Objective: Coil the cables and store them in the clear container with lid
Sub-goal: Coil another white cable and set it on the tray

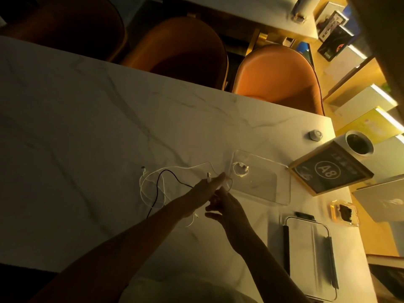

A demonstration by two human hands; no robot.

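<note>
A pale marble table (pixel 87 127) fills most of the dim, yellow-lit view, with orange chairs (pixel 275 75) tucked along its far edge. Near the table's right edge lies the clear container (pixel 282 193), open and shallow, with one coiled white cable (pixel 240 169) already inside at its left end. Its lid (pixel 310 254) rests separately, closer to the near right corner. A framed sign (pixel 330 171) and a white cup (pixel 359 145) stand just beyond the container, by the right edge.

Toward the middle of the table, left of the container, a loose tangle of white cables (pixel 150 186) lies crossed by a thin black cable (pixel 166 173).

Both forearms reach in from the near edge. The left hand (pixel 209 184) stretches flat across the tangle's right side, fingers extended, with a white plug sticking up just behind it; whether it pinches anything is unclear. The right hand (pixel 227 204) sits just beneath it, its grip narrow, apparently closed on a white strand that loops beside the container's left wall.

The main risk, as I judge it, is the crossing of black and white cables: pulling one strand to coil it could drag the others along, tightening a knot or sweeping plugs toward the container. A loosely wound coil could also spring open once released, and low light makes the thin strands easy to miss.
</note>
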